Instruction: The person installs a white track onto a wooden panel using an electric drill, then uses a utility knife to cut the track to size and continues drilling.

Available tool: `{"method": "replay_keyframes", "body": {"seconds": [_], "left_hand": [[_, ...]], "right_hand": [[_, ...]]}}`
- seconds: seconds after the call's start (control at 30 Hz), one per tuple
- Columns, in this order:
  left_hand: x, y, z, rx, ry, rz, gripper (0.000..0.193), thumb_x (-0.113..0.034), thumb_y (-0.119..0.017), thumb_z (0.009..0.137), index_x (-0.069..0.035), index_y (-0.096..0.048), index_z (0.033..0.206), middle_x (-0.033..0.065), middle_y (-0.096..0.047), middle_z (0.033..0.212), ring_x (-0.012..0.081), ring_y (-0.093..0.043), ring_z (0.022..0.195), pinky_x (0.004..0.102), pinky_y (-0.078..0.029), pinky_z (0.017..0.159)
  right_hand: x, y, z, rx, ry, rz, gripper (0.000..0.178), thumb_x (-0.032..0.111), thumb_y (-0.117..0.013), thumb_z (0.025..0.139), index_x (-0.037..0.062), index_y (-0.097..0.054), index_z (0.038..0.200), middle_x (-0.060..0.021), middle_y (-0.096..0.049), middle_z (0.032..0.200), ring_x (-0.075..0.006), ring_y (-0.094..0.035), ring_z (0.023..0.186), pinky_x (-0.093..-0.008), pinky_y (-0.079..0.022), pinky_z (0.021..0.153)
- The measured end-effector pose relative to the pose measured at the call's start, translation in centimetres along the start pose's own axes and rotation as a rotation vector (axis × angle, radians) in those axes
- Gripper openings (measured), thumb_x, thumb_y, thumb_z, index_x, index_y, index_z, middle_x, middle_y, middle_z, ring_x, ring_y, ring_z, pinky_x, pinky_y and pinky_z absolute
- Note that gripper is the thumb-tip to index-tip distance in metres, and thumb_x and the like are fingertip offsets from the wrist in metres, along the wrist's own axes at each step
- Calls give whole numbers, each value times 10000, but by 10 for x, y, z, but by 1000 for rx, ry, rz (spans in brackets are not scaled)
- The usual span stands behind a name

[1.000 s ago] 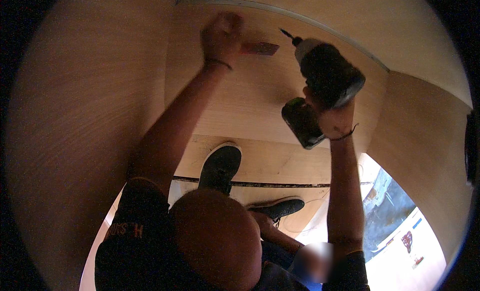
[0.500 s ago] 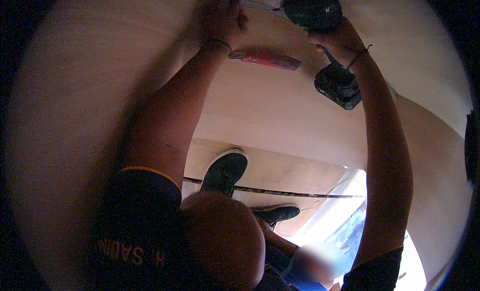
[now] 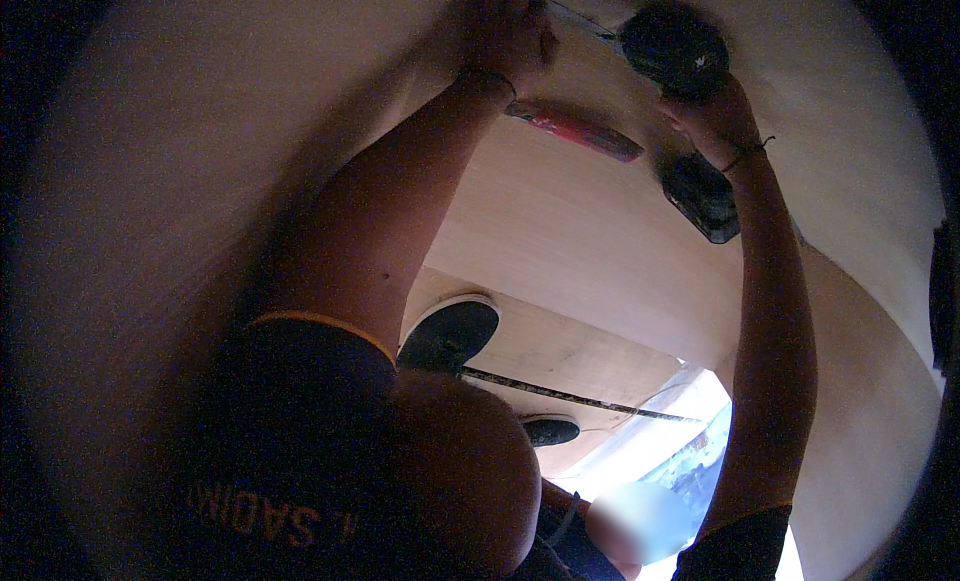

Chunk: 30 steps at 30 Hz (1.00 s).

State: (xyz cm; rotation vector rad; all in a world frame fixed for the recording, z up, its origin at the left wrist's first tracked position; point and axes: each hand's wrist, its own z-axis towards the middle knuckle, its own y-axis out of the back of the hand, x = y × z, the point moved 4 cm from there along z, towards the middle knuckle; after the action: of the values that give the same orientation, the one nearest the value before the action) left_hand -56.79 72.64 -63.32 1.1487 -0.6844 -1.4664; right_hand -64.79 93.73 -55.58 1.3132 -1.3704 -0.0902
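Note:
My right hand [image 3: 715, 121] grips a dark cordless drill [image 3: 675, 49] by its handle, with the battery base [image 3: 703, 196] below my wrist. A thin bit or tip points left from the drill toward a narrow dark strip [image 3: 580, 19] along the surface. My left hand [image 3: 510, 36] is at that strip, its fingers curled in shadow against the pale panel. Whatever they may hold is hidden. Below the hands lies a long, slim red and dark tool [image 3: 575, 131] on the panel, its near end close to my left wrist; its exact kind is unclear.
Pale smooth panels [image 3: 580, 221] surround me, with a curved wall at the right. A dark shoe [image 3: 450, 336] and part of another shoe [image 3: 550, 431] rest near a dark seam [image 3: 590, 396]. A bare knee [image 3: 465, 471] rises below. Another person [image 3: 640, 526] is at the bright opening.
The view has shifted and tilted, so hands, drill and red tool appear farther right and slightly lower. Both hands keep their places on the strip and drill.

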Motion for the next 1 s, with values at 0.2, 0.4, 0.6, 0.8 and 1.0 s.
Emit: {"method": "replay_keyframes", "body": {"seconds": [0.2,0.4,0.6,0.8,1.0], "left_hand": [[-3,3,-2,12,42,16,443,-279,-519,737,9,-543,1072,160,-506,1076,315,-451,1078,485,-317,944],[-2,-3,0,108,57,4,454,-305,-534,730,-3,-540,1069,153,-494,1097,313,-439,1086,480,-322,929],[0,-10,-6,-32,33,4,517,-336,-555,703,-6,-519,1100,152,-486,1108,316,-436,1083,484,-321,929],[-7,-7,-3,35,47,102,519,-353,-553,718,-7,-520,1103,151,-484,1125,316,-429,1103,501,-309,948],[-5,-12,-2,143,89,67,531,-354,-538,743,-7,-507,1143,159,-478,1169,332,-410,1137,491,-291,984]], "right_hand": [[8,-1,2,-90,163,-227,255,171,-705,709,21,-599,887,-62,-644,727,-147,-610,602,-292,-511,562],[4,-3,3,-69,112,-215,258,194,-696,723,18,-602,886,-59,-647,694,-146,-617,587,-292,-505,552],[13,-5,0,-102,121,-202,249,202,-702,725,12,-604,852,-77,-650,668,-157,-620,563,-298,-487,538],[15,-6,-2,-131,77,-329,241,219,-688,732,19,-614,843,-103,-646,649,-181,-623,556,-329,-495,567],[18,-5,-4,-141,87,-364,250,228,-681,719,19,-616,839,-106,-643,645,-203,-627,586,-339,-494,577]]}}
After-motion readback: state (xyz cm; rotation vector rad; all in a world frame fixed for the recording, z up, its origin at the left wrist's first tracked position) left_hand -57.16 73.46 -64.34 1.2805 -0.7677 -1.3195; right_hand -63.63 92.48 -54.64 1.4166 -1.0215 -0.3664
